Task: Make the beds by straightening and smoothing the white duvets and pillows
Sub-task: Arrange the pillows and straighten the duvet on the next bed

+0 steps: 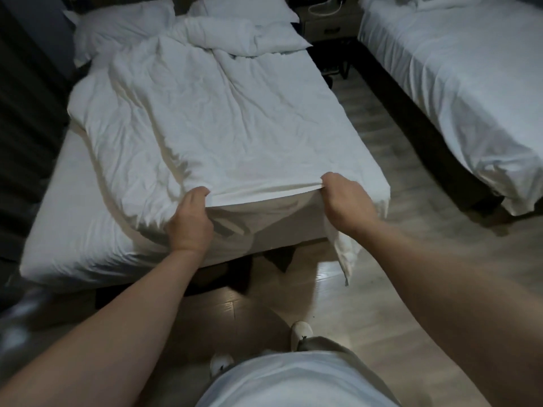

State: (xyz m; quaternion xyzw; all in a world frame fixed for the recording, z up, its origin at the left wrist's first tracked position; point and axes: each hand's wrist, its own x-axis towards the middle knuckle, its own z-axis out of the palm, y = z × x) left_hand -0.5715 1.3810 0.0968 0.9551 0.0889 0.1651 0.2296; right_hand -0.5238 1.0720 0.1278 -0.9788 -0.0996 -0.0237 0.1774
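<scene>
Dim bedroom with a pale wood-plank floor, glossy in patches. Two beds side by side, well apart, with a strip of floor between. At the head end between them, a dark-framed bedside cabinet with a looped white cable on top. Along the left edge, a dark pleated curtain.

On the near bed, a mattress in a white fitted sheet, bare along its left side. Over the rest, the crumpled white duvet, lying skewed, heavily creased and bunched into a ridge at the head end. At the head, three cushions: a plump left white pillow, a far white pillow against the headboard, and a right white pillow just beside the duvet's bunched ridge. To the right, a second white-covered bed, its cover spread fairly flat and draping over the foot corner.

Left hand clamped on the duvet's foot edge, fingers curled over the top of the fabric, back of the hand toward the camera, wrist bent. Right hand closed in a fist round a gathered fold of the same edge, near the duvet's right corner, with a loose tail of fabric hanging below it toward the floor. Edge stretched taut between the two hands, held just above the foot end of the mattress. Both forearms bare, reaching forward and spread apart. Lowest in view, a pale shirt front, a white shoe and a second white shoe on the planks.
</scene>
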